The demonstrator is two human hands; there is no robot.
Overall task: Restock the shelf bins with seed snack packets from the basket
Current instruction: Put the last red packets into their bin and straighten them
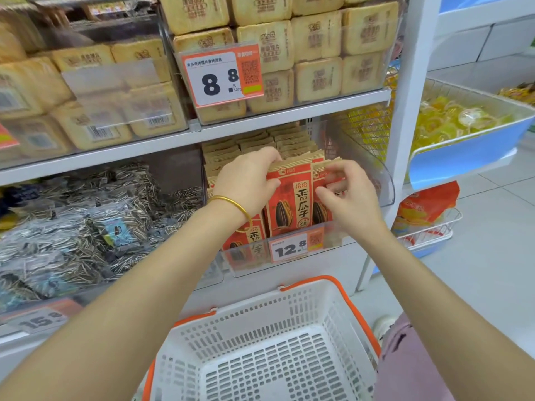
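Reference landmark: the clear bin [373,180], which carries the 12.8 price tag [289,250] on its front wall.

1. Location of the work. The front packet [289,206] stands upright inside the bin, at its front, just above the price tag. The second packet [322,211] stands touching it toward the bin's right wall, partly hidden behind it. A third packet [252,241] sits lower, in the bin's front left corner. Rows of brown packet tops [289,140] fill the bin's rear.

2. Grip state. The left hand [246,180] closes its grip over the front packet's top left corner, with the fingers curled behind the top edge. The right hand [350,195] pinches the second packet's upper edge between thumb and fingertips.

3. Governing relation. Each packet hangs directly below its grip. The left hand is nearer the front packet and the right hand is nearer the second.

4. Orientation. On both packets the long axis runs vertically, top seal uppermost and lower edge toward the bin floor. The printed faces point out of the bin toward the person.

5. Next move (judgement). Seat both packets by pressing straight down along the long axis, faces parallel to the front wall. A tilt would probably snag the rear rows.

6. Progress (judgement). The basket [289,314], below and forward of the bin, shows no packets in its visible part. Restocking appears nearly finished.
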